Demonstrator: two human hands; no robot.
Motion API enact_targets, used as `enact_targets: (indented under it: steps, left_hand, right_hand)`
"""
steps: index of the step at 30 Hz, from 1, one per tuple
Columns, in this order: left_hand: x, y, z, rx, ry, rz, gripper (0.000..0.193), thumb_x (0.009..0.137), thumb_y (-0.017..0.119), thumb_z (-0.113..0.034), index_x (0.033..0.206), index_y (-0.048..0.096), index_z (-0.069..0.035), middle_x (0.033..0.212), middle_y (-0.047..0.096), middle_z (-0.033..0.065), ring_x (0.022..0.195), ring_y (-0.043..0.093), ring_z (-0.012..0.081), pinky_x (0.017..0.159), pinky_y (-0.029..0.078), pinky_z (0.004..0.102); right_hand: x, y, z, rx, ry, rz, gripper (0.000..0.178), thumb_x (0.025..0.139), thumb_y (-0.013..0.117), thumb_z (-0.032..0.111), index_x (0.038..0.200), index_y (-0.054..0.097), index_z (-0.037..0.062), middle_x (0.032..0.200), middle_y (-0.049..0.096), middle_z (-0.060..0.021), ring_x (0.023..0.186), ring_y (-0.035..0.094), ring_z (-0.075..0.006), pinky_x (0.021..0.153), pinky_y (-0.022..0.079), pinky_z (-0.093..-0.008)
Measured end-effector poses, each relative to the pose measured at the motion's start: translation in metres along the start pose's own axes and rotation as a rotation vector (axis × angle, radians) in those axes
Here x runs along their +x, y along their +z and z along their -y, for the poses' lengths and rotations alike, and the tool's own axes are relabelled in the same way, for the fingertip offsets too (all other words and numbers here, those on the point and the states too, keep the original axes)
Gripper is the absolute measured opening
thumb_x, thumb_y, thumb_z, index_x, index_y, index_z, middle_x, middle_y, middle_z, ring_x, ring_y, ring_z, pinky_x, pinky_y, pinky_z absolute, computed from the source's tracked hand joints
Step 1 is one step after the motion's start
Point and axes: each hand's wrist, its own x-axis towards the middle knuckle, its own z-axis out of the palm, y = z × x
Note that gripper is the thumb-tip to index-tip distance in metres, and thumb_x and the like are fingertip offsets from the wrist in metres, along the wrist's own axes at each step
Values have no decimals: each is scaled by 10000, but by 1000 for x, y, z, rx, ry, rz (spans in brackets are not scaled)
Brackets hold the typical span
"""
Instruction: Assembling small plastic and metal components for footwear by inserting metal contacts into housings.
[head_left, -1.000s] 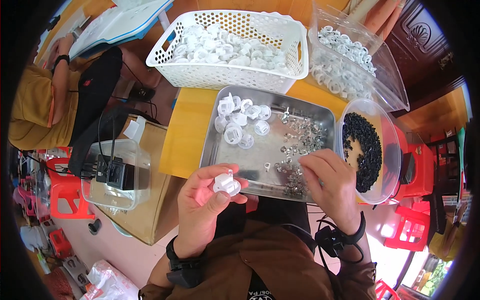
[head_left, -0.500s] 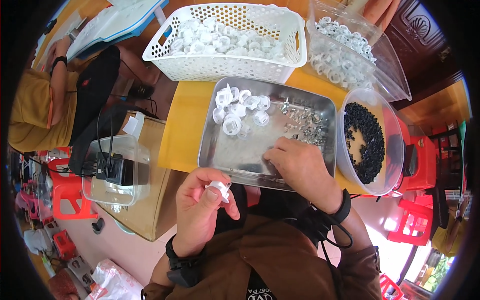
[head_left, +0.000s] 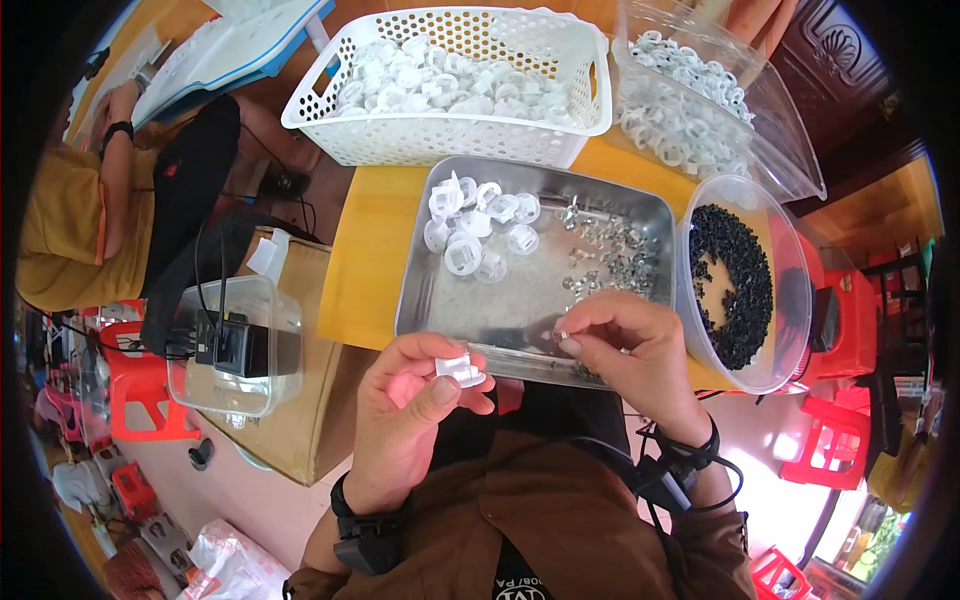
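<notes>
At a yellow table (head_left: 365,250), a worker bends over small parts, places read here as on a clock centred on the metal tray. A white basket (head_left: 450,142) heaped with pale pieces stands at eleven o'clock, beyond the metal tray (head_left: 480,305); a clear bowl (head_left: 793,330) of black bits (head_left: 745,325) sits at three.

At between seven and eight, just outside the near rim, the left hand (head_left: 405,402) is clamped on a white plastic part (head_left: 458,372), thumb against fingers. At four, the right hand (head_left: 637,355) has thumb and forefinger pinched together on what looks like a tiny shiny piece (head_left: 561,337).

Loose white rings (head_left: 463,255) lie at ten, metal bits (head_left: 625,262) toward two.

Good handling here likely means a steady left grip with the part's face uncovered, and a light right pinch at the piece's edge, kept low over the tray against drops.
</notes>
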Motion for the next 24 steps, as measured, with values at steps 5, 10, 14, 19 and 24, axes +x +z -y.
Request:
enact_targets:
  steps: [5,10,14,19,24]
  left_hand:
    - [6,6,2,-190,-80,27,247,828,652,-64,1043,537,-27,1073,600,147,925,624,233,769,536,355]
    - [8,17,1,-158,-68,-1,265,796,661,7,1025,530,-20,1091,578,140,959,620,247,830,531,388]
    - [12,18,3,-185,-110,43,257,823,649,-41,1046,520,-33,1094,570,129,970,609,235,815,524,377]
    - [13,12,11,-221,-143,120,354,871,621,-269,1127,473,-73,1060,552,114,998,563,246,786,508,344]
    - [15,15,10,-223,-178,189,411,880,605,-291,1194,456,-72,1099,520,119,1014,549,253,808,519,343]
  right_hand:
    - [-5,-6,6,385,225,33,86,809,694,88,874,664,40,763,620,32,580,504,-13,491,408,-189]
    - [-9,-7,7,496,263,25,77,813,685,66,874,664,23,773,624,6,592,529,-28,513,420,-181]
    - [-13,-7,6,416,101,-17,77,795,689,36,866,665,17,803,630,-34,619,548,-48,537,441,-192]
    - [-14,-7,8,208,-115,17,107,754,695,-29,850,668,11,798,619,-60,659,601,-96,557,456,-203]
    - [-14,-4,11,250,-102,-17,130,739,701,-40,850,672,21,786,617,-54,639,587,-92,535,444,-203]
